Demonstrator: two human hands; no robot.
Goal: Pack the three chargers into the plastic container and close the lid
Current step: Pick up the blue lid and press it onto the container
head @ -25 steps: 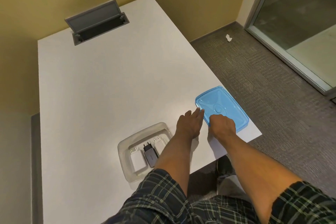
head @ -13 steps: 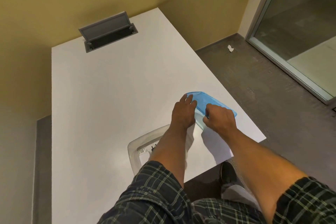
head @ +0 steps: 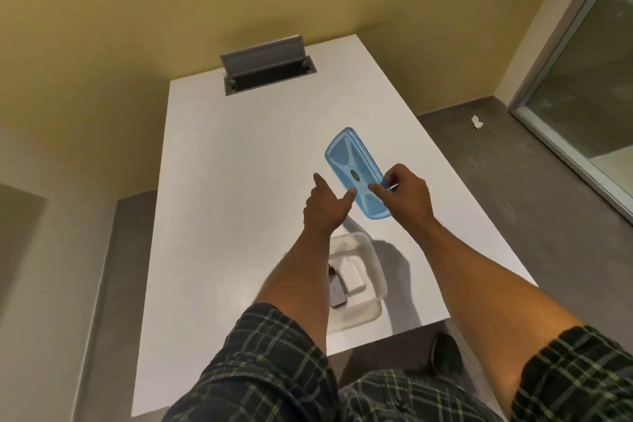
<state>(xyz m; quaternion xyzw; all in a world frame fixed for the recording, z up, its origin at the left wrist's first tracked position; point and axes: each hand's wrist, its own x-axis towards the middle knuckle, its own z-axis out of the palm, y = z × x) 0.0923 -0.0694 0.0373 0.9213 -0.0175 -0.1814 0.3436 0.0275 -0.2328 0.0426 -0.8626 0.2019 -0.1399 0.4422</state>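
The blue plastic lid (head: 349, 164) is in the air above the white table (head: 239, 164), tilted on edge with its underside facing me. My right hand (head: 404, 195) pinches its near right edge. My left hand (head: 327, 207) is spread beside the lid's left edge, thumb touching or nearly touching it. Below my hands, near the table's front edge, sits the clear plastic container (head: 371, 260). Inside it I see a white charger (head: 352, 279) and a dark charger (head: 337, 293); my left forearm hides the rest of the container.
A grey cable box with its flap raised (head: 267, 70) is set into the table's far end. The table's right edge and front edge drop to grey carpet. A glass door (head: 589, 89) stands at the right, and a yellow wall is behind the table.
The lid has come off the table and turned up on edge in my right hand. My left hand rose with it. My view tilted upward.
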